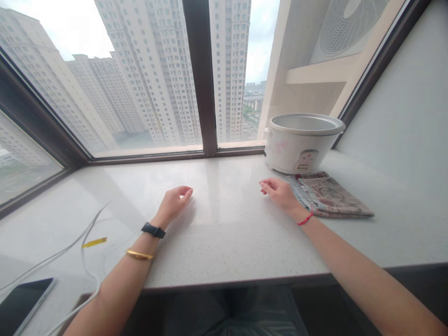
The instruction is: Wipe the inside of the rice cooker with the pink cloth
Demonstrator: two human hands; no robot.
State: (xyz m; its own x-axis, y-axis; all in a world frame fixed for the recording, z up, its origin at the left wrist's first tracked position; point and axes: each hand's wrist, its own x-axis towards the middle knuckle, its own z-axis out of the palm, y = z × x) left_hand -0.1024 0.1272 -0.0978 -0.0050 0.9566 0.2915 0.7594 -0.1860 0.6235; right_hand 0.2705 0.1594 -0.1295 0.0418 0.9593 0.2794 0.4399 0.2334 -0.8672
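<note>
My left hand (174,204) rests at the middle left of the speckled white counter (224,233), its thumb tip against the curled fingers and nothing showing between them. A black band and a gold bangle circle that wrist. Across from it, my right hand (279,192) is loosely closed, also with no object visible in it, and a red cord is around the wrist. Just beyond the right hand lies a folded patterned cloth (336,196). Behind the cloth stands a white rice cooker (297,149) without its lid, a control panel on its front.
At the lower left lie a dark-screened phone (26,303) and a white cable (84,256) with a yellow tag (95,242); the cable passes by my left forearm. A brown window frame (205,93) borders the counter's back, and a pale wall (402,121) closes the right side.
</note>
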